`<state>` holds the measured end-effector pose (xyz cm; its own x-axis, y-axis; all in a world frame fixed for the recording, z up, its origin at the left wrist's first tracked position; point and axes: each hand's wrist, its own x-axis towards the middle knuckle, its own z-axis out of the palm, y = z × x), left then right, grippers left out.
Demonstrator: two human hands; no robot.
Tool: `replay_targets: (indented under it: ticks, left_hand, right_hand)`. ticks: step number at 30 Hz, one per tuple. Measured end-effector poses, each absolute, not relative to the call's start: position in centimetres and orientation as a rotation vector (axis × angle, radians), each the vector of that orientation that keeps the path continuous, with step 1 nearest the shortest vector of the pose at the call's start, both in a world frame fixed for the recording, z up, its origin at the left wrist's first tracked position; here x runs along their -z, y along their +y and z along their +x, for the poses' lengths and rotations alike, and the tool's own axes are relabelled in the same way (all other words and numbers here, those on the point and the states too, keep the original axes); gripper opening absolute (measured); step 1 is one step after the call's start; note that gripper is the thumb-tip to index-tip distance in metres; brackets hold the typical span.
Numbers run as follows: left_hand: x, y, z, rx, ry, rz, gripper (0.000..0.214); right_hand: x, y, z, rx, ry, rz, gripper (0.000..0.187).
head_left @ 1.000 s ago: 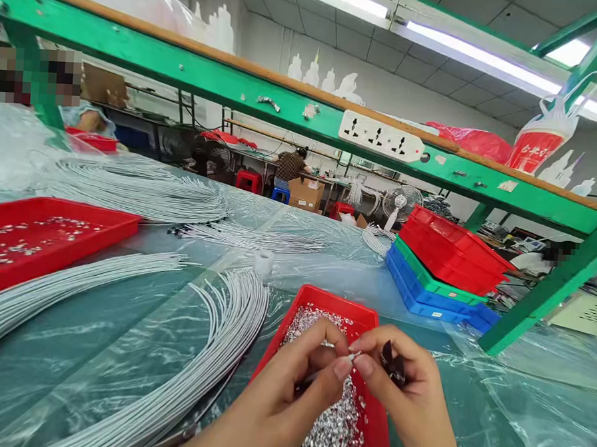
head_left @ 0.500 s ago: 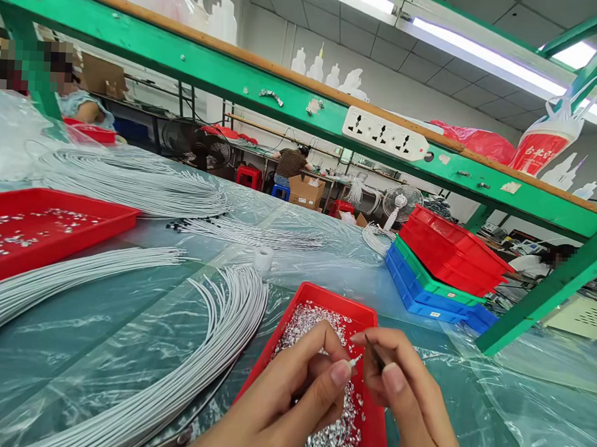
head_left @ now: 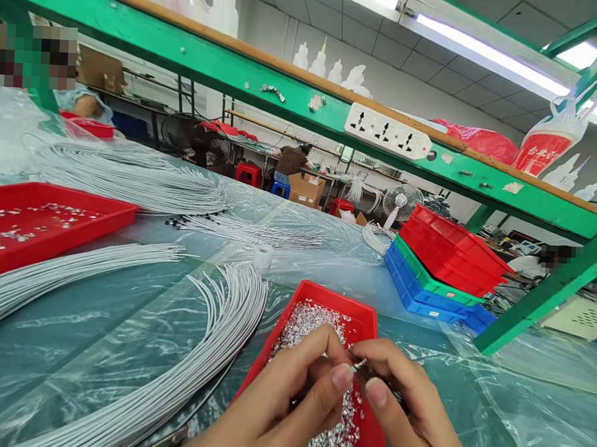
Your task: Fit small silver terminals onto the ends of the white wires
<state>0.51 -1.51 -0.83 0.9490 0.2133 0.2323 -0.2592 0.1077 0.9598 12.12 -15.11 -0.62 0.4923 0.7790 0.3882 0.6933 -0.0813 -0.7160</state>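
Note:
My left hand [head_left: 304, 390] is closed, thumb and forefinger pinching a thin white cable with its tip [head_left: 359, 365] poking out. Facing it, my right hand [head_left: 399, 395] is closed around a slim dark metal tool [head_left: 365, 372] that looks like tweezers, mostly hidden by the fingers. The tool's end meets the cable tip, or lies very close to it. Both hands are above a red tray [head_left: 302, 292] filled with small shiny metal pieces [head_left: 313, 321].
A bundle of white cables [head_left: 212, 339] curves along the left, with another red tray [head_left: 104, 210] behind. A white roll [head_left: 263, 256] stands mid-table. Stacked bins [head_left: 447, 258] are at right, beside a green post [head_left: 549, 297]. A power strip [head_left: 386, 131] hangs on the green beam.
My right hand has moved left and slightly down, bringing the dark tool to the cable tip. The gap between my hands has closed. My left hand has barely moved.

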Motion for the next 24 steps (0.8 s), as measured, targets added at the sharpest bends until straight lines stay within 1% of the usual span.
replay_targets:
  ticks: [3,5,11,15,19,24]
  left_hand:
    - [1.0,-1.6,0.7,-0.373,-0.011,1.473,0.034]
    - [1.0,-1.6,0.8,-0.414,0.004,1.547,0.034]
    - [0.8,-1.3,0.8,-0.487,0.045,1.733,0.029]
    - [1.1,-1.4,0.8,-0.520,0.078,1.831,0.030]
    - [1.3,-1.5,0.9,-0.527,0.103,1.915,0.035]
    - [1.4,-1.5,0.7,-0.544,0.092,1.857,0.039]
  right_hand:
    - [0.8,-15.4,13.4,-0.225,-1.343,-1.727,0.023]
    - [0.8,-15.7,13.8,-0.341,-1.326,-1.657,0.019]
    - [0.7,-15.3,13.2,-0.519,-1.103,-1.497,0.019]
    - [0.6,-15.0,12.8,-0.617,-1.065,-1.460,0.020]
    - [0.4,-14.9,12.7,-0.625,-1.107,-1.469,0.020]
    - [0.4,-15.3,12.4,-0.599,-1.096,-1.490,0.021]
